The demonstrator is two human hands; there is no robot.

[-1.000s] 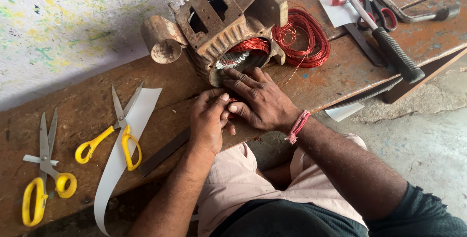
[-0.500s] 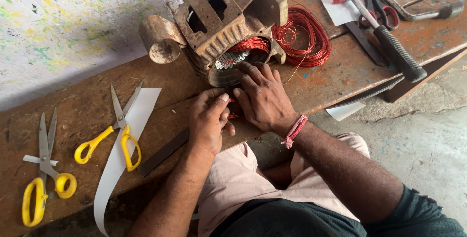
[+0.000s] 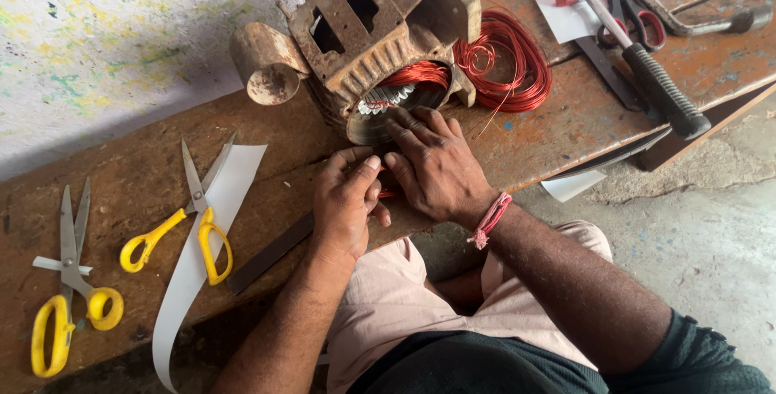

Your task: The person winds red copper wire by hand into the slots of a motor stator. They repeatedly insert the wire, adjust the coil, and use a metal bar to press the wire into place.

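Nearest the camera, the person's lap in pale pink cloth sits against the near edge of a worn wooden bench (image 3: pixel 105 192). Just beyond it the 2 hands meet at the mouth of a rusty motor housing (image 3: pixel 380 30). The left hand (image 3: pixel 346 200) lies on the bench with its fingers curled inward, thumb tip against the other hand; what it pinches, if anything, cannot be told. The right hand (image 3: pixel 436 168), with a pink thread band (image 3: pixel 490 220) at the wrist, rests palm down with fingers spread, their tips touching the housing's round opening, gripping nothing visible. Inside that opening shows a red copper winding (image 3: pixel 416 77) with white insulation beside it.

Left of the hands, a dark flat metal strip (image 3: pixel 267 255) lies near a long white paper strip (image 3: pixel 206 240), on which rest yellow-handled scissors (image 3: pixel 190 216). A 2nd pair of scissors (image 3: pixel 69 281) lies at the near left. Right of the housing sits a loose coil of red wire (image 3: pixel 505 58). Farther right lie a hammer (image 3: pixel 638 63) with a black grip, red-handled scissors (image 3: pixel 638 26) and a white paper scrap (image 3: pixel 566 22).
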